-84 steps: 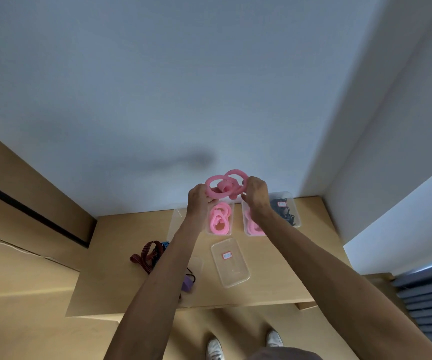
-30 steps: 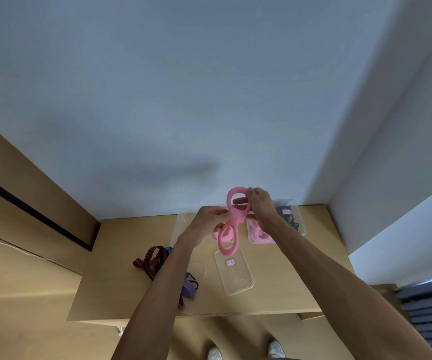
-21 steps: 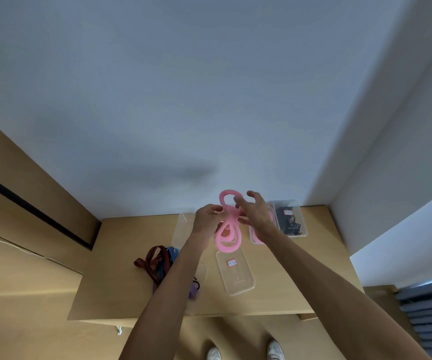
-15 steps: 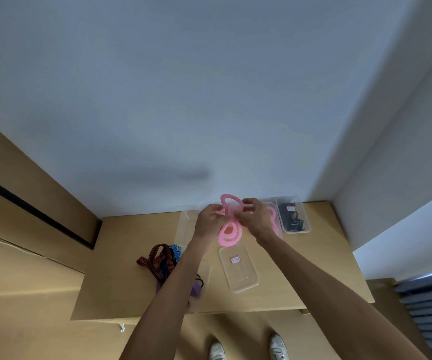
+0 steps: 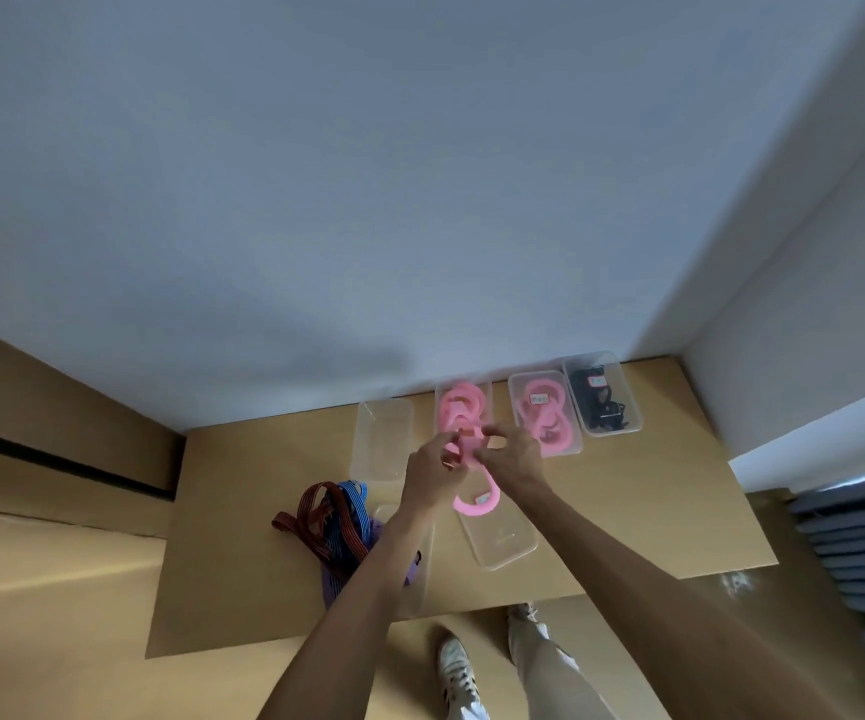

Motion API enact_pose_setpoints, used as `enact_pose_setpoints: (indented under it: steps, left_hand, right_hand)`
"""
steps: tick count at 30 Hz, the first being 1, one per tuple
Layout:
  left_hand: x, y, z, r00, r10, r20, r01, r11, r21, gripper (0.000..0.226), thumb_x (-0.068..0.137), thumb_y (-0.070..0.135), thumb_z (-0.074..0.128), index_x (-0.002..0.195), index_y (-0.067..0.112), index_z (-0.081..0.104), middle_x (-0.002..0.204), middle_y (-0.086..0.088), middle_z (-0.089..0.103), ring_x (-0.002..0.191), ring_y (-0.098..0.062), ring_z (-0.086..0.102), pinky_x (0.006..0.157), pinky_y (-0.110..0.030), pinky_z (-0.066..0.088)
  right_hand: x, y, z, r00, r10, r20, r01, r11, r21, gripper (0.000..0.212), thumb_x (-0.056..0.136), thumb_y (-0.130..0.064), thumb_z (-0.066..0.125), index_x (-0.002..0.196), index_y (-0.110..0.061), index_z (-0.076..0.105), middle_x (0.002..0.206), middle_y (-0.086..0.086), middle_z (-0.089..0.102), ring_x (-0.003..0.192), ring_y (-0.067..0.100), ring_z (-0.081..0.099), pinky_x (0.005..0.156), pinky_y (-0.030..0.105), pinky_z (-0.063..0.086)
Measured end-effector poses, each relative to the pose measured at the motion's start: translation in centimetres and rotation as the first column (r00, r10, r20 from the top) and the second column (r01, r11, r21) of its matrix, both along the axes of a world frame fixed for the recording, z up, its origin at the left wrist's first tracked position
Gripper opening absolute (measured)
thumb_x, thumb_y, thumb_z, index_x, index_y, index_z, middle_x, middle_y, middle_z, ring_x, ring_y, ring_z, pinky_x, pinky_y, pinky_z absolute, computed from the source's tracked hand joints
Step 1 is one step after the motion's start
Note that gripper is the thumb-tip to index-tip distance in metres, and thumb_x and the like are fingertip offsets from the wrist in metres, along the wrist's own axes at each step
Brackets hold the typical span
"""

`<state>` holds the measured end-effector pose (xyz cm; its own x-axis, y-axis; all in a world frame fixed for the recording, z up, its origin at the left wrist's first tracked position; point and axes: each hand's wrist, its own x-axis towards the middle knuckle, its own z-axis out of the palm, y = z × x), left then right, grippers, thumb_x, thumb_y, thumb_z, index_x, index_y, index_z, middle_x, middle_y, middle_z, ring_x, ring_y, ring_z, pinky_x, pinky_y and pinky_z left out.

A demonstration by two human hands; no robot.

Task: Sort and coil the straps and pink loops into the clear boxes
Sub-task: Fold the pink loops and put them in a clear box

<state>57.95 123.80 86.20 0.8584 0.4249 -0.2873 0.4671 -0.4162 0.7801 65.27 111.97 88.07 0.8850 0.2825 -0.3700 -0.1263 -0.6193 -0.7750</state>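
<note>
Both hands meet above the middle of the table (image 5: 679,511), and each pinches the same pink loop (image 5: 477,504): the left hand (image 5: 433,472) grips its upper part from the left, the right hand (image 5: 516,459) from the right, fingers curled round it. The loop's lower bend hangs free below the hands, over the far end of a clear box (image 5: 500,537) lying near the middle of the table; whether it touches that box cannot be told. The hands cover the near end of a second box (image 5: 464,407) by the wall, which holds coiled pink loops. To its left stands a clear box (image 5: 383,439) with nothing visible inside. To its right a labelled box (image 5: 544,413) holds more pink loops, and touching that one's right side is a box (image 5: 604,397) with dark straps. Left of the left forearm lies a heap of straps (image 5: 334,527), red-brown, blue and purple, partly hidden by the arm. Another clear box (image 5: 420,579) shows beneath that forearm. Two shoes (image 5: 459,672) stand on the floor by the table's near edge.
</note>
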Motion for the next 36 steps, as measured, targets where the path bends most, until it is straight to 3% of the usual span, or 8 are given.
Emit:
enact_pose_setpoints:
  steps: [4,8,11,21,26,28,30,36]
  left_hand:
    - [3.0,0.9,-1.2,0.996,0.064,-0.062,-0.064,0.998,0.001,0.034,0.083,0.01,0.072,0.116,0.015,0.07,0.099,-0.004,0.076,0.087,-0.019,0.071,0.082,-0.027,0.056]
    - [6.3,2.0,-2.2,0.982,0.108,-0.155,-0.112,0.994,-0.017,0.039,0.083,0.004,0.066,0.121,0.014,0.07,0.106,-0.009,0.074,0.095,-0.025,0.069,0.084,-0.032,0.055]
    - [8.1,2.6,-3.1,0.977,0.122,-0.176,-0.125,0.992,-0.007,0.037,0.084,0.007,0.066,0.12,0.016,0.07,0.104,-0.007,0.074,0.095,-0.024,0.067,0.083,-0.031,0.053]
    - [11.5,3.9,-6.3,0.973,0.1,-0.21,-0.102,0.995,-0.001,0.045,0.083,-0.006,0.06,0.123,0.012,0.069,0.103,-0.008,0.074,0.093,-0.024,0.069,0.09,-0.034,0.054]
    - [11.0,3.6,-7.6,0.979,-0.084,-0.188,0.132,0.956,0.263,0.027,0.089,0.004,0.06,0.112,0.014,0.068,0.105,-0.007,0.07,0.095,-0.029,0.066,0.076,-0.035,0.053]
    - [10.6,3.4,-8.0,0.974,-0.132,-0.185,0.195,0.904,0.38,0.032,0.086,0.008,0.064,0.117,0.014,0.067,0.131,-0.008,0.06,0.115,-0.029,0.059,0.082,-0.038,0.056]
    - [10.4,3.5,-8.3,0.976,-0.161,-0.149,0.213,0.855,0.474,0.039,0.078,0.007,0.073,0.116,0.013,0.068,0.143,-0.011,0.052,0.119,-0.031,0.056,0.08,-0.04,0.058]
    - [10.7,5.2,-9.2,0.916,-0.333,-0.223,0.401,0.76,0.512,0.059,0.086,0.013,0.072,0.142,0.011,0.052,0.153,-0.011,0.044,0.143,-0.028,0.04,0.114,-0.037,0.037]
  right_hand:
    - [3.2,1.9,-1.4,0.999,0.019,-0.032,-0.019,1.0,-0.014,0.033,0.085,-0.005,0.069,0.118,-0.005,0.068,0.122,0.011,0.069,0.104,0.024,0.066,0.089,0.033,0.055]
    - [6.2,3.6,-3.0,0.997,0.011,-0.072,-0.012,1.0,-0.005,0.028,0.085,0.0,0.064,0.112,-0.002,0.069,0.115,0.012,0.07,0.088,0.018,0.06,0.062,0.006,0.042]
    - [8.0,4.5,-4.1,0.998,0.002,-0.058,-0.002,1.0,-0.004,0.022,0.084,0.002,0.063,0.103,-0.003,0.072,0.107,0.012,0.071,0.084,0.017,0.056,0.054,0.001,0.037]
    - [11.1,6.2,-7.6,0.999,0.01,-0.034,-0.013,0.996,-0.093,0.025,0.083,0.007,0.057,0.1,-0.005,0.07,0.098,0.014,0.07,0.08,0.026,0.065,0.062,0.021,0.049]
    - [10.6,6.3,-9.8,0.997,0.066,-0.042,-0.072,0.981,-0.178,0.021,0.084,0.006,0.054,0.1,-0.001,0.066,0.105,0.015,0.067,0.074,0.018,0.056,0.051,0.009,0.038]
    - [10.3,6.3,-9.9,0.993,0.116,0.013,-0.111,0.97,-0.215,0.02,0.089,-0.001,0.054,0.103,-0.006,0.067,0.114,0.01,0.062,0.084,0.015,0.056,0.064,0.006,0.04]
    - [9.9,6.1,-10.1,0.975,0.196,0.108,-0.163,0.952,-0.259,0.026,0.088,-0.005,0.056,0.111,-0.009,0.067,0.123,0.006,0.057,0.104,0.023,0.056,0.083,0.024,0.046]
    - [9.0,5.8,-10.4,0.87,0.384,0.308,-0.323,0.917,-0.233,0.034,0.073,0.012,0.069,0.104,-0.001,0.073,0.114,0.02,0.067,0.086,0.039,0.066,0.063,0.041,0.055]
